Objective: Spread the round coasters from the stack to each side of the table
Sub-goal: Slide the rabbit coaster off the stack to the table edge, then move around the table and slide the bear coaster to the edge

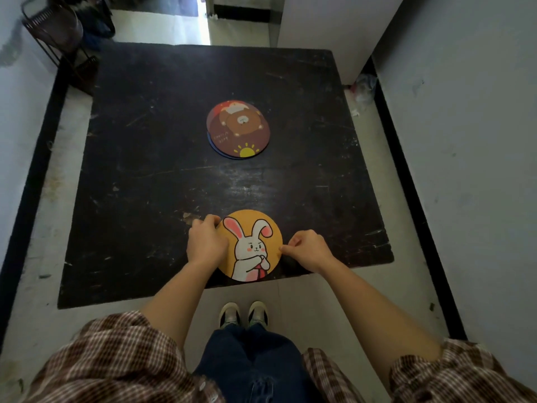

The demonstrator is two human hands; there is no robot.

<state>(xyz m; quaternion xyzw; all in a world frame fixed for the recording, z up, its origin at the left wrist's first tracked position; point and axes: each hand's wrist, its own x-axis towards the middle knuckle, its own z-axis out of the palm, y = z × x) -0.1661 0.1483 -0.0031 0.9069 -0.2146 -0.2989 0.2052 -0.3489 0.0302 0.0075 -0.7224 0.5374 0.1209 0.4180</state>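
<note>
A stack of round coasters (239, 130) lies in the middle of the dark square table (139, 175); its top one is brown with a bear and a yellow sun. An orange coaster with a white rabbit (252, 246) rests flat at the table's near edge. My left hand (207, 240) grips its left rim with curled fingers. My right hand (308, 249) pinches its right rim between thumb and fingers.
White walls stand close on the left and right of the table. A dark wire rack (58, 39) stands at the far left corner. Crumpled litter (361, 90) lies on the floor by the far right corner. My shoes (244, 314) are just below the near edge.
</note>
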